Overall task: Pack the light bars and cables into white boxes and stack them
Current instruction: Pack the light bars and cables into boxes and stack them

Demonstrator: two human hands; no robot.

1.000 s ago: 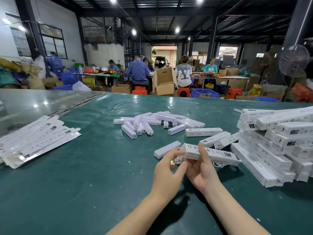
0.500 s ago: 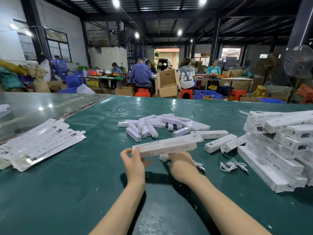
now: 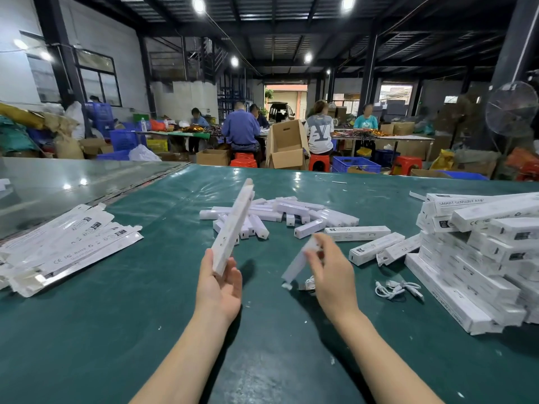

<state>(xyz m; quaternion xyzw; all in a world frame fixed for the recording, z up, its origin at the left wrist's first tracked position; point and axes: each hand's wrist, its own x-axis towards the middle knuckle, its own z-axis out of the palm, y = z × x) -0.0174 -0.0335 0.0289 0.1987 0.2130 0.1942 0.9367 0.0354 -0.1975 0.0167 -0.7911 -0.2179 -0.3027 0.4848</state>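
Observation:
My left hand [image 3: 219, 282] holds the lower end of a long white box [image 3: 234, 225], which tilts steeply up and away over the green table [image 3: 116, 330]. My right hand [image 3: 331, 271] pinches a short white light bar [image 3: 299, 262], its lower end near the table, with a coiled white cable [image 3: 309, 284] partly hidden under the hand. Loose light bars [image 3: 291, 212] lie in a heap mid-table. Another white cable [image 3: 398, 288] lies to the right.
A stack of packed white boxes [image 3: 478, 258] fills the right side. Flat unfolded box blanks [image 3: 64, 246] lie at the left. Three boxes [image 3: 376, 243] rest beside the heap. People sit at tables beyond the far edge.
The left hand swung the box from level to steeply upright and now holds it alone. The right hand let go of the box and picked up a light bar.

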